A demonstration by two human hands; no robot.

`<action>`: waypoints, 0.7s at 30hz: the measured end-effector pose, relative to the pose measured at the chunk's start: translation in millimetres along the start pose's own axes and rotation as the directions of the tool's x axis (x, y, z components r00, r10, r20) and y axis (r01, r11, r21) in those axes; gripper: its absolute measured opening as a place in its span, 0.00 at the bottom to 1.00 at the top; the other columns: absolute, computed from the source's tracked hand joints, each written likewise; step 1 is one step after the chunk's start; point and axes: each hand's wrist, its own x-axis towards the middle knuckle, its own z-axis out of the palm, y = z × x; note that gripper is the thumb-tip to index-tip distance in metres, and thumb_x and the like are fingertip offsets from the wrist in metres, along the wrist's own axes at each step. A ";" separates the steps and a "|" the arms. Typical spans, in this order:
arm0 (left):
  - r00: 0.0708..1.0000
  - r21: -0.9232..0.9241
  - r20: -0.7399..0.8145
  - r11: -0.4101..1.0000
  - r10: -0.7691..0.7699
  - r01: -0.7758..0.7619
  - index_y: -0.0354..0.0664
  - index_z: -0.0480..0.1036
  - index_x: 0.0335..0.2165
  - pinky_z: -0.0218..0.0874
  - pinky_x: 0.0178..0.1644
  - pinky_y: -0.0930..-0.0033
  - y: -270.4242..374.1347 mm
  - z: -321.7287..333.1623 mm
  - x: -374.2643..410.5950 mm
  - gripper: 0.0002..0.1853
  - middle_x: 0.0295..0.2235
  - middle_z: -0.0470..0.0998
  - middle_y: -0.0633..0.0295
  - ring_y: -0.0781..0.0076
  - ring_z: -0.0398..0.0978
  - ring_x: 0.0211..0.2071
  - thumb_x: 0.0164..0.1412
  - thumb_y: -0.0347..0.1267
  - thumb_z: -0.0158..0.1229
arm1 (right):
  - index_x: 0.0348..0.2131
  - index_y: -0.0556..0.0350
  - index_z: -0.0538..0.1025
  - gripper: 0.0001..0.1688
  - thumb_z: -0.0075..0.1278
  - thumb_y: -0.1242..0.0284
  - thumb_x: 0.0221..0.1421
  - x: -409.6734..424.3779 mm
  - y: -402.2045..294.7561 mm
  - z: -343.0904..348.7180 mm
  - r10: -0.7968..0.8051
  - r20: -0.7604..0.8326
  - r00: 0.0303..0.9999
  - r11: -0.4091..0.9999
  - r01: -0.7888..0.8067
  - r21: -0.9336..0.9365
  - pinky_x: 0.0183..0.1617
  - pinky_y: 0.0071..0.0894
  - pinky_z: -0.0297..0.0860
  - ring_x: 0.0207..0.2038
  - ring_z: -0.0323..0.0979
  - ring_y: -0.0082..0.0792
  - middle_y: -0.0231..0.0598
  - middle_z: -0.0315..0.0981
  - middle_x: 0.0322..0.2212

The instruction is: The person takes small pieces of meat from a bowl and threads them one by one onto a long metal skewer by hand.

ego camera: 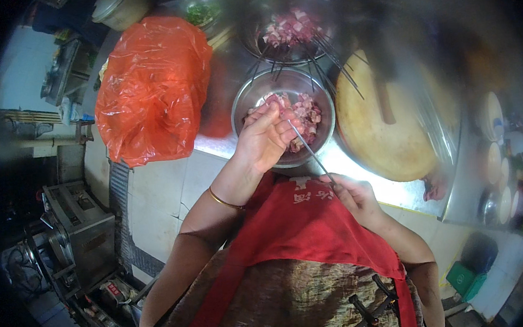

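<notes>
Over a steel bowl (330,132) of cut raw meat (310,109), my left hand (266,137) has its fingers bent around small meat pieces at the upper end of a metal skewer (310,150). My right hand (351,195) grips the skewer's lower end, close to the red apron (303,224). The skewer slants between both hands; its tip is hidden at the left fingers. Behind the bowl, a second steel bowl (252,44) holds pale and pink meat cubes (294,27), with several skewers (339,67) leaning out over its rim.
A red plastic bag (154,93) stands at the left. To the right, a round chopping board (374,136) bears a cleaver (385,103), blurred, and clear plastic film (433,127). Farther back is a bowl of chopped greens (202,13). White bowls (494,163) stand at the far right.
</notes>
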 end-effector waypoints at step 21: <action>0.988 -0.106 -0.140 0.992 0.059 -0.074 0.42 0.70 0.39 0.67 0.44 0.63 -14.5 10.8 7.8 0.10 0.34 0.75 0.60 0.68 0.74 0.36 0.59 0.33 0.52 | 0.44 0.60 0.72 0.16 0.40 0.85 0.56 -3.1 -4.2 2.0 0.076 -0.067 0.995 0.996 -0.073 0.044 0.34 0.16 0.65 0.28 0.68 0.20 0.39 0.74 0.31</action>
